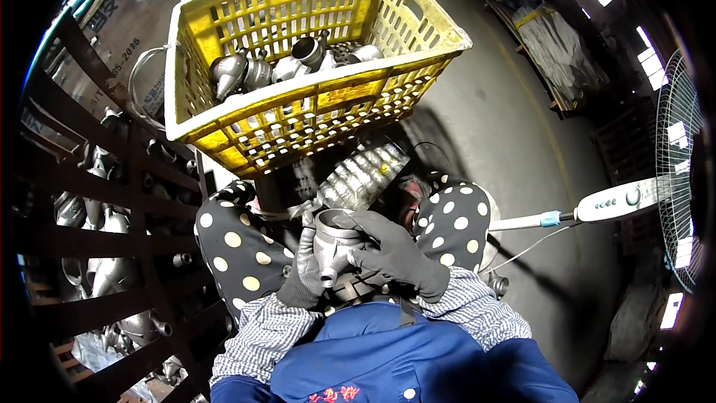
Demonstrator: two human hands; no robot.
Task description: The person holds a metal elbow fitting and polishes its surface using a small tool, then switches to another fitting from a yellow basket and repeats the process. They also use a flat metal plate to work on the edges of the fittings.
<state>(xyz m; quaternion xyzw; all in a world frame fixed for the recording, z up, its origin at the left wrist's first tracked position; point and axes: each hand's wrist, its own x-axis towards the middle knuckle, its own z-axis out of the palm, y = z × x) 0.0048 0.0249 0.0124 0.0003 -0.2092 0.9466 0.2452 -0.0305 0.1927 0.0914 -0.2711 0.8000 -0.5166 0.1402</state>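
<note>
A grey cast metal housing (326,254) with a round open mouth and a short pipe stub is held in front of my lap. My left hand (303,265), in a dark grey glove, grips its left side. From the right, my right hand (399,250), gloved alike, has its fingers curled over the rim and side of the housing. The mouth faces up, and the stub points down toward me. Just beyond it lies a ribbed, silvery block (365,175), whose kind I cannot make out.
Ahead stands a yellow slotted plastic crate (328,101) with several similar metal castings (257,73) inside. On the left, a dark slatted metal cage (175,205) holds more castings (115,269). A standing fan (611,203) is at right, its cable across the floor. Covered stacks (556,49) lie farther back.
</note>
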